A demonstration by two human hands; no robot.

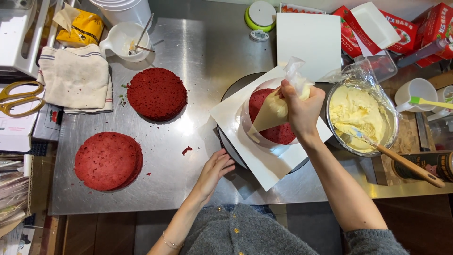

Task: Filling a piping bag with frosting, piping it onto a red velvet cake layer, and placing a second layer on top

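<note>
- On the steel worktable (203, 52), everything you handle sits right of centre; the bare metal runs from the back edge to your body.
- The dark round turntable (228, 144) carries a white square cake board (264, 163), turned cornerwise, with one corner hanging over the near side.
- Two loose red velvet cake layers lie to your left: one layer (157, 93) toward the back, the other layer (108, 160) nearer you, well apart from the turntable.
- A steel bowl of cream (361, 118), lined with clear wrap, stands just beside the turntable on your right, with a wooden-handled spatula (401, 163) resting in it.
- A folded cloth (78, 78) lies at the back left, with yellow-handled scissors (19, 97) beside it.
- On the board, a clear acetate collar (245, 125) rings a red cake layer (278, 132).
- Your right hand (302, 111) is closed tight around the twisted top of the piping bag (271, 111), which is filled with pale cream; its tip points down and to the left, at the collar's inner edge.
- Your left hand (214, 170) rests with fingers loosely spread and flat against the turntable's near-left rim, gripping nothing.
- A small red crumb (187, 150) lies between the near layer and the turntable.
</note>
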